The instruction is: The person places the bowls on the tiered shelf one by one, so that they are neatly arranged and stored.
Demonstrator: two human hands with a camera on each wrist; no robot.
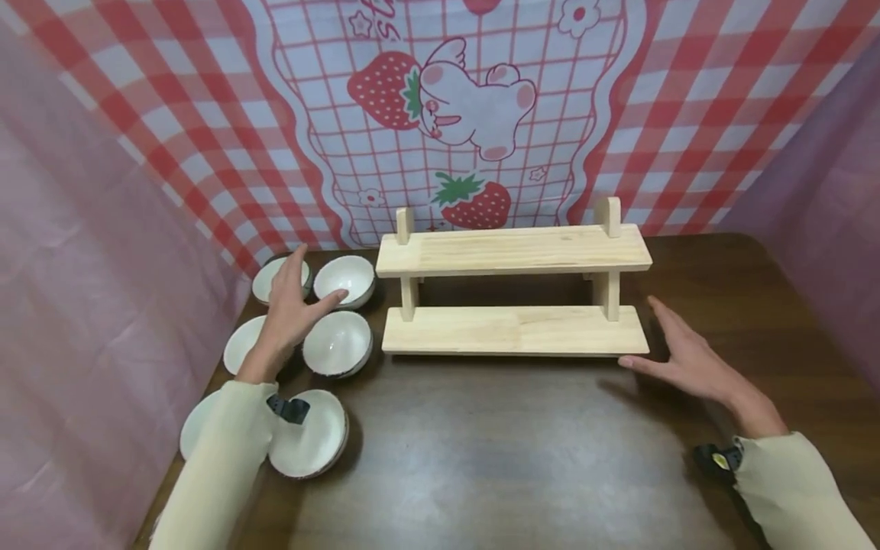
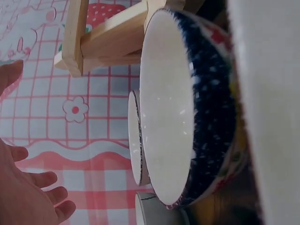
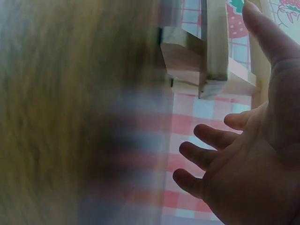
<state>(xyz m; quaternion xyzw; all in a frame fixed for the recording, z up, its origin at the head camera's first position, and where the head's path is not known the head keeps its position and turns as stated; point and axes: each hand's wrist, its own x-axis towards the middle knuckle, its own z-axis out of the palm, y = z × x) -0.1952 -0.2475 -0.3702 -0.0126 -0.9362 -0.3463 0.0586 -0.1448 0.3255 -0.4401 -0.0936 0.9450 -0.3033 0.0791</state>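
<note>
We spread our left hand (image 1: 289,312) above white bowls (image 1: 338,344), our right hand (image 1: 696,364) beside a wooden shelf (image 1: 509,252)

The left hand (image 1: 285,317) has its fingers (image 1: 296,267) extended, the left thumb (image 1: 326,304) spread inward from them, the left wrist (image 1: 261,367) behind them. The right hand (image 1: 694,367) matches: fingers (image 1: 670,321) extended, right thumb (image 1: 642,367) inward, sleeved forearm (image 1: 794,473) behind.
</note>
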